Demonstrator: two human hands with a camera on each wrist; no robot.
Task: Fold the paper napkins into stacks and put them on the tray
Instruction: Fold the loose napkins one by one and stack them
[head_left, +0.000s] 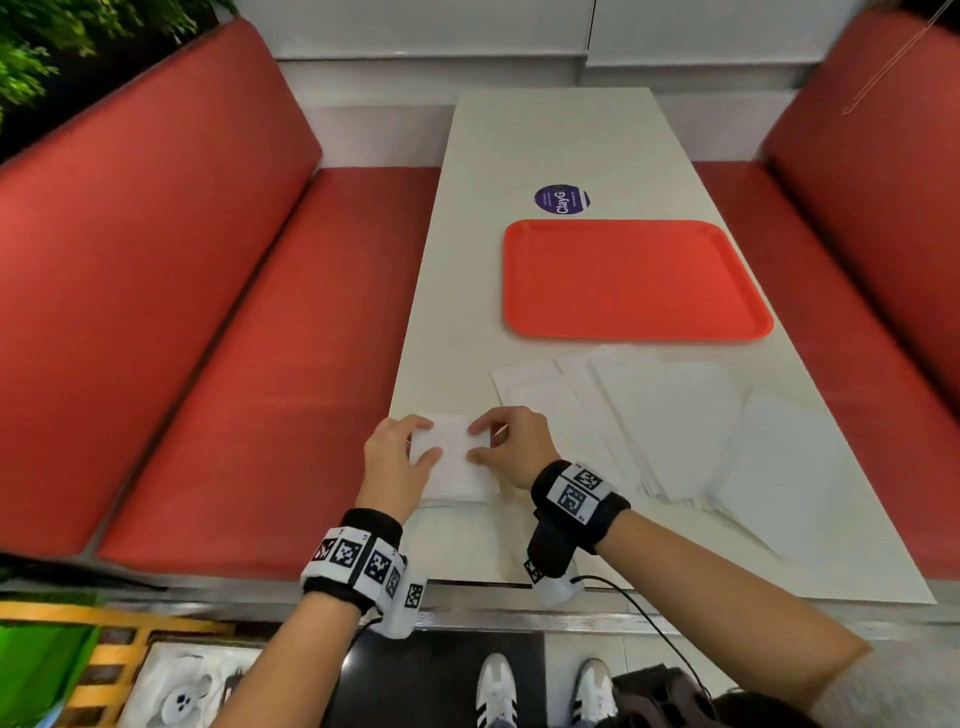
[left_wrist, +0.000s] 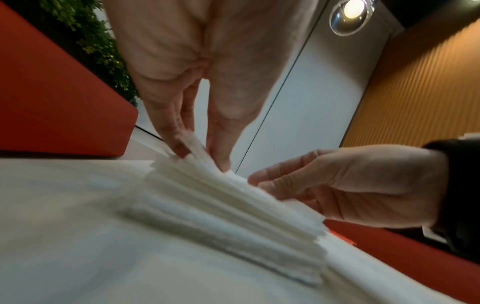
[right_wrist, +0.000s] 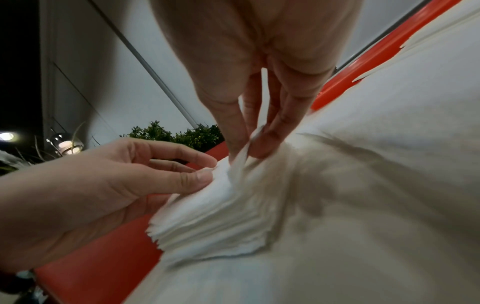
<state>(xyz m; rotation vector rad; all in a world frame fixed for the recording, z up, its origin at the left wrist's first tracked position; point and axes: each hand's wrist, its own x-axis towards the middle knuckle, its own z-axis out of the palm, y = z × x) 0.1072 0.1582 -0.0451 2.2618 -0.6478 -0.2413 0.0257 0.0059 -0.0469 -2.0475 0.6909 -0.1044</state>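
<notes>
Two hands are set on a folded napkin stack (head_left: 453, 457) at the table's (head_left: 550, 140) near left corner: its left edge is pinched by the left hand (head_left: 390, 462), its right edge by the right hand (head_left: 511, 446). Unfolded napkins (head_left: 670, 415) are spread toward the near right edge, with the orange tray (head_left: 634, 278) lying beyond them.

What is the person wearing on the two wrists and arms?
Both forearms are bare. Each wrist has a black band carrying white plates printed with black square code markers. A white camera unit hangs under each wrist, and a thin black cable runs back from the right one. The left hand and right hand wear no gloves.
</notes>
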